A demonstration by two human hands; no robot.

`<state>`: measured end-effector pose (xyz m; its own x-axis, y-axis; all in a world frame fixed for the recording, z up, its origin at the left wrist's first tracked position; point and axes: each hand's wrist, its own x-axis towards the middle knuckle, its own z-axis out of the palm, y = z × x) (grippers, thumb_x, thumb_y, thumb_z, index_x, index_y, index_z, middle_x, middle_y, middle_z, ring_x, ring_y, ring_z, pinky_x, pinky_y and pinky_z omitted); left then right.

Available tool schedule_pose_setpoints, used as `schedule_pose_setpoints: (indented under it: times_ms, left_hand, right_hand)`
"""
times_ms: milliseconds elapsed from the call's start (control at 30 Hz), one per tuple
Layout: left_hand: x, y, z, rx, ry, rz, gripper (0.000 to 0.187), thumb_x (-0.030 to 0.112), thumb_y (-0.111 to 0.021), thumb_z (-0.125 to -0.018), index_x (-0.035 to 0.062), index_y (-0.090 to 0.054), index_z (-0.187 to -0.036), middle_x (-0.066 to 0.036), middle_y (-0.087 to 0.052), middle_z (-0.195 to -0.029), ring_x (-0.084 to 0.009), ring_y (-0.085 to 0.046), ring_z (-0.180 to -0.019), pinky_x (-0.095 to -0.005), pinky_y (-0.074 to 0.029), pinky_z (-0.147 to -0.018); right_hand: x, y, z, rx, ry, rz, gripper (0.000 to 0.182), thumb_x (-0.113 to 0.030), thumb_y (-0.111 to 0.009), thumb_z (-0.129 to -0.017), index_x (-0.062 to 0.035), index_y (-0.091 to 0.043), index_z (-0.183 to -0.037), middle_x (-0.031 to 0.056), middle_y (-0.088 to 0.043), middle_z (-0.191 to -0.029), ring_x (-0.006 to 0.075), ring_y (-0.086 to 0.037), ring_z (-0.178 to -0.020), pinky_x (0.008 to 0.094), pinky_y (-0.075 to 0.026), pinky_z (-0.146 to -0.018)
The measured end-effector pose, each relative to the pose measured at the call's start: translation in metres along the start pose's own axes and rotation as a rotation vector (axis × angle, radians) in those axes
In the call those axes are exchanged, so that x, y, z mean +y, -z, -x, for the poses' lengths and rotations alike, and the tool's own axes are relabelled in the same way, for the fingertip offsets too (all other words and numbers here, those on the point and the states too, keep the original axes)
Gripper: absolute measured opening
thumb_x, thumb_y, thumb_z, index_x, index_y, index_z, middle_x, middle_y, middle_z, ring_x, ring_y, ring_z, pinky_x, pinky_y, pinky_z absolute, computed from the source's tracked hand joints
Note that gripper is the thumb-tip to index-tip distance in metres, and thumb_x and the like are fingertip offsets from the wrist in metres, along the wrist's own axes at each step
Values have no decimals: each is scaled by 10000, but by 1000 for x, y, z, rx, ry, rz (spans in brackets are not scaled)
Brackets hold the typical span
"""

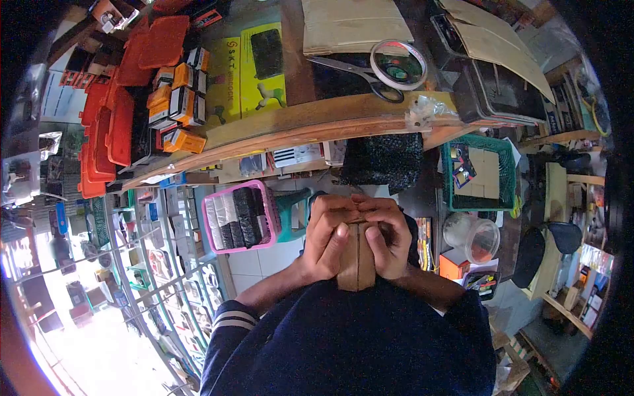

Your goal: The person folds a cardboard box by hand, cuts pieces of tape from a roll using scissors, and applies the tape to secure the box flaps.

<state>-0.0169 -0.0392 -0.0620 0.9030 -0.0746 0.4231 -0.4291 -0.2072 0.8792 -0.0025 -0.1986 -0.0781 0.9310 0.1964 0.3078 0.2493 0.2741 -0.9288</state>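
Upper end of the flat brown cardboard piece [357, 261] hidden under both hands' fingers, labels on the orange boxes [178, 99] upper left too small to read

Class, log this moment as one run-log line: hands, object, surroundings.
left hand: grips brown cardboard piece | right hand: grips same piece, thumbs pressing its front | nearby: pink plastic basket, silver scissors on wooden counter

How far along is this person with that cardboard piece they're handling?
Hard to tell. In hand: both hands, left and right, grip a brown cardboard piece with a seam down its middle, thumbs pressing on it. Scissors and a tape roll lie unused on the bench. Flat cardboard there looks untouched, so more may remain.
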Motion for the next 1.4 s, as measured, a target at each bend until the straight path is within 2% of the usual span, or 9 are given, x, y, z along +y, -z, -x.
schedule_pose_setpoints:
  times_ms: [267, 533, 767, 867, 967, 1033, 1167, 1233, 1400]
  left_hand:
    - [3, 2, 2, 0, 88, 39, 152, 107, -473, -1019, -9, -549, -1083, -220, -578, -1178, -346, -558, -1074, -446, -424, -953]
    - [12, 2, -3, -21, 175, 61, 188, 127, -436, -1052, -13, -550, -1105, -204, -561, -1185, -325, -559, -1076, -435, -438, -957]
    - [7, -2, -1, -11, 176, 60, 241, 143, -386, -1073, -21, -556, -1125, -193, -558, -1170, -314, -563, -1067, -428, -445, -947]
    - [5, -2, 1, 42, 125, 157, 256, 175, -401, -1074, -20, -554, -1140, -200, -558, -1166, -317, -564, -1063, -430, -444, -947]
    - [9, 2, -4, -42, 186, 50, 272, 197, -415, -1067, -22, -542, -1165, -211, -550, -1178, -323, -559, -1072, -433, -439, -954]
    - [5, 4, -4, -74, 73, 62, 270, 170, -469, -1028, -23, -519, -1209, -224, -528, -1216, -332, -551, -1086, -439, -434, -962]
    - [4, 4, -2, -89, 80, 79, 309, 117, -511, -976, -23, -493, -1251, -226, -506, -1249, -339, -540, -1113, -442, -423, -979]
    - [2, 4, 2, -80, 157, 135, 351, 98, -541, -943, -23, -485, -1268, -234, -494, -1258, -343, -529, -1134, -450, -412, -993]
    - [0, 4, 4, -61, 135, 123, 338, 126, -522, -967, -26, -482, -1266, -239, -482, -1263, -334, -518, -1146, -449, -405, -995]
  right_hand:
    - [-1, 1, 0, -7, -45, 41, 190, -26, -643, -947, -18, -610, -1134, 164, -615, -1209, 347, -576, -1249, 454, -441, -1050]
    - [-4, -1, 0, 65, -90, 46, 175, -11, -673, -924, -22, -632, -1094, 159, -648, -1158, 330, -623, -1170, 437, -472, -1016]
    - [-6, 0, -4, 36, -49, 64, 180, -19, -682, -924, -18, -630, -1096, 164, -650, -1166, 327, -620, -1178, 433, -475, -1015]
    - [-5, -1, -3, 40, -44, 49, 180, -29, -675, -933, -17, -627, -1107, 165, -647, -1165, 329, -611, -1195, 437, -472, -1019]
    - [-5, 1, -3, 38, -47, 21, 169, -42, -656, -950, -17, -624, -1113, 171, -636, -1187, 333, -598, -1217, 441, -468, -1025]
    - [-1, 2, -1, 46, -61, -33, 169, -52, -634, -965, -15, -622, -1130, 182, -620, -1219, 334, -587, -1228, 435, -458, -1037]
    - [1, 4, -1, 44, -89, -41, 183, -62, -624, -972, -13, -620, -1148, 187, -609, -1236, 331, -577, -1237, 432, -444, -1051]
    - [0, 5, -3, 4, -72, 2, 196, -76, -620, -976, -16, -619, -1163, 187, -604, -1235, 330, -574, -1239, 432, -435, -1060]
    - [1, 5, -4, -13, -71, -8, 188, -102, -606, -989, -21, -621, -1158, 187, -597, -1234, 336, -566, -1249, 439, -430, -1062]
